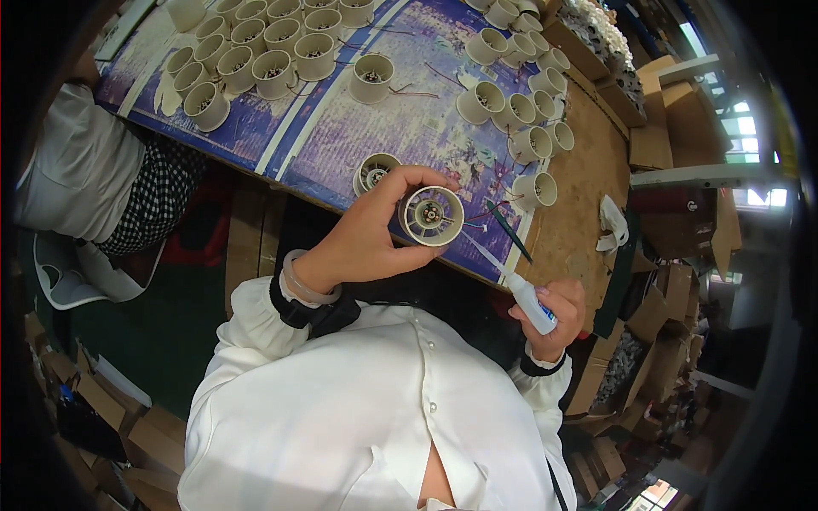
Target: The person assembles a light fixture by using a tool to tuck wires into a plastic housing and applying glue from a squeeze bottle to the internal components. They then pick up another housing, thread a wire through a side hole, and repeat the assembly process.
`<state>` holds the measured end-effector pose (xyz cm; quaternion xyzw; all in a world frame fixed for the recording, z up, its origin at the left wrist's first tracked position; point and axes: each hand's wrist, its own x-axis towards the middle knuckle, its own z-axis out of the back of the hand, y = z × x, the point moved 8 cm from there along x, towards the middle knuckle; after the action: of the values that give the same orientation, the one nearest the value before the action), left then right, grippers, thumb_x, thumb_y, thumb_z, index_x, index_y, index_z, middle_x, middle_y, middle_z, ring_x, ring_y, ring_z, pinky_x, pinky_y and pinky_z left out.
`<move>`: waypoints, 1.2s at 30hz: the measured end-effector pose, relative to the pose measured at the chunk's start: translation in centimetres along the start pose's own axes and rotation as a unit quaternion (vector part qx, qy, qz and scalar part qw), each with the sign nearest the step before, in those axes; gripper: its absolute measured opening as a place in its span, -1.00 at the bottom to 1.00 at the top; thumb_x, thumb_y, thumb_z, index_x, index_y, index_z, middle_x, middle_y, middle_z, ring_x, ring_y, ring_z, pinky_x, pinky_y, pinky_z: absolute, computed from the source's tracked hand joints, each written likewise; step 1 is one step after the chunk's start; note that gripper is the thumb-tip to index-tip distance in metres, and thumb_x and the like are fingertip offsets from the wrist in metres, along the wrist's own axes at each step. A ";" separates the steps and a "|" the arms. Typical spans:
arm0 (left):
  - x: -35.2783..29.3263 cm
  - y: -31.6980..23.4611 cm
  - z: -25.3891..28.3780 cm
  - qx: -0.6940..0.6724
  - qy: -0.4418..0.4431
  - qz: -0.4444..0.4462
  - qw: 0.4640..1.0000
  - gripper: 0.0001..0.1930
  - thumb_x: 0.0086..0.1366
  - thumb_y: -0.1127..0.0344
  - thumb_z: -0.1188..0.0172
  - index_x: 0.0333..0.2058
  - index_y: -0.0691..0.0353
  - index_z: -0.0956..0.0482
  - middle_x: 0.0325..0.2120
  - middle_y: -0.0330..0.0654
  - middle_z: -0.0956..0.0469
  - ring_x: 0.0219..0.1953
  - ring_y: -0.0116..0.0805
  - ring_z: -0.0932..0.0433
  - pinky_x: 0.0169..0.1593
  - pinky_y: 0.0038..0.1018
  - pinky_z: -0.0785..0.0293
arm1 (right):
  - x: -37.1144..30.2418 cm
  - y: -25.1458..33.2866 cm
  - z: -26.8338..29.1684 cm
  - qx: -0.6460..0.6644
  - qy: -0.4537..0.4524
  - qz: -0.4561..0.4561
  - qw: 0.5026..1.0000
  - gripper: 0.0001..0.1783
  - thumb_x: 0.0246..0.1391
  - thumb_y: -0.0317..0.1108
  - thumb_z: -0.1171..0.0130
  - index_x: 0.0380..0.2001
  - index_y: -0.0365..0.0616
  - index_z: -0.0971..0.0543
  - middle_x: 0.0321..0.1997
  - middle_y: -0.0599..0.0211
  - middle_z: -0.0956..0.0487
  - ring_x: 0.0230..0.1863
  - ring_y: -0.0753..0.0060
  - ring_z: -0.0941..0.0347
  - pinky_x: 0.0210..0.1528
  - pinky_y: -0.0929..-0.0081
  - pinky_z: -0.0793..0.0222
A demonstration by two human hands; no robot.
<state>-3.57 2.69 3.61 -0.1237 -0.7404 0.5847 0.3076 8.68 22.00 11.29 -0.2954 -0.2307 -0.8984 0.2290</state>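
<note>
My left hand is closed around a cream cylindrical fan housing, its open end facing up. Inside it show spokes and a round centre with small electronic parts, and thin wires stick out on its right side. In my right hand is a small white glue bottle with a long thin nozzle. The nozzle tip points up and left, close to the housing's lower right side; whether it touches cannot be told. Just behind my left hand another housing stands on the table, partly hidden by that hand.
Several similar housings with wires stand on the purple-covered table, grouped far left and along the right. Dark green tweezers lie right of my left hand. A crumpled white cloth lies on the brown board. Another person's sleeve is at left.
</note>
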 end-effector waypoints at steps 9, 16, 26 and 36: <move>-0.1 0.0 -0.1 0.007 0.005 -0.014 1.000 -0.34 -0.02 0.59 -0.30 0.09 0.23 -0.26 0.09 -0.08 -0.35 0.17 -0.28 -0.35 0.20 -0.39 -0.28 | -0.1 0.1 -0.2 -0.002 0.001 0.004 1.000 -0.44 -0.32 -0.25 -0.55 -0.23 -0.06 -0.46 -0.44 0.31 -0.43 -0.46 0.33 -0.34 -0.45 0.43 -0.22; -0.2 -0.1 0.1 0.001 -0.003 0.000 1.000 -0.34 -0.02 0.59 -0.29 0.09 0.22 -0.25 0.09 -0.08 -0.35 0.16 -0.30 -0.35 0.20 -0.40 -0.27 | -0.6 -0.6 -0.2 0.012 -0.014 -0.013 1.000 -0.48 -0.23 -0.20 -0.50 -0.23 -0.10 -0.45 -0.43 0.30 -0.44 -0.46 0.33 -0.34 -0.45 0.45 -0.21; -0.3 -0.9 1.1 -0.019 -0.029 0.006 0.999 -0.33 -0.02 0.58 -0.28 0.10 0.22 -0.23 0.09 -0.07 -0.36 0.13 -0.34 -0.37 0.18 -0.39 -0.29 | -7.0 -7.5 -2.6 0.319 -0.238 -0.313 0.862 -0.51 0.13 0.02 -0.23 -0.17 -0.18 -0.40 -0.39 0.39 -0.41 -0.44 0.60 -0.26 -0.44 0.62 -0.13; -0.4 -3.2 2.4 0.074 -0.046 -0.063 0.994 -0.34 -0.02 0.59 -0.25 0.10 0.25 -0.24 0.10 -0.07 -0.36 0.13 -0.31 -0.37 0.20 -0.39 -0.27 | -6.5 -8.0 -4.0 0.397 -0.286 -0.329 0.808 -0.57 0.20 -0.03 -0.15 -0.13 -0.18 -0.39 -0.38 0.40 -0.43 -0.46 0.65 -0.24 -0.46 0.66 -0.11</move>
<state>-4.11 -0.30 6.22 -0.0273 -0.7147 0.6224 0.3178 7.27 27.87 2.06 -0.3285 -0.7059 -0.6248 -0.0589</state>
